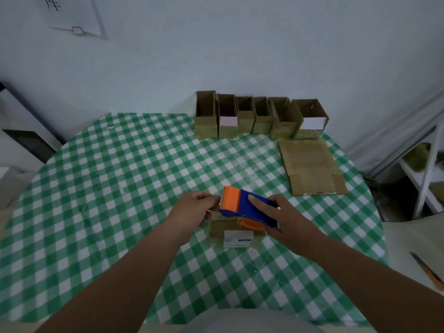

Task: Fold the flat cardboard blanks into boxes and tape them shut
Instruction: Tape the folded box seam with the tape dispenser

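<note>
Green-checked tablecloth (pixel 108 188) at mid-frame bears a light, crushable small brown cardboard box (pixel 236 233); the right hand (pixel 286 219) wraps the blue-and-orange tape dispenser (pixel 247 207) while the left hand (pixel 194 207) pinches at its orange front end, apparently the tape end, so steadying the box by its stiffer edges seems wise.

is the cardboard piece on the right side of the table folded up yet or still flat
Still flat. The cardboard blank lies spread on the checked tablecloth, no walls raised, in front of the row of open boxes.

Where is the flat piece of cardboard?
In the head view, the flat cardboard blank lies on the table's right side, just in front of the row of open boxes.
</note>
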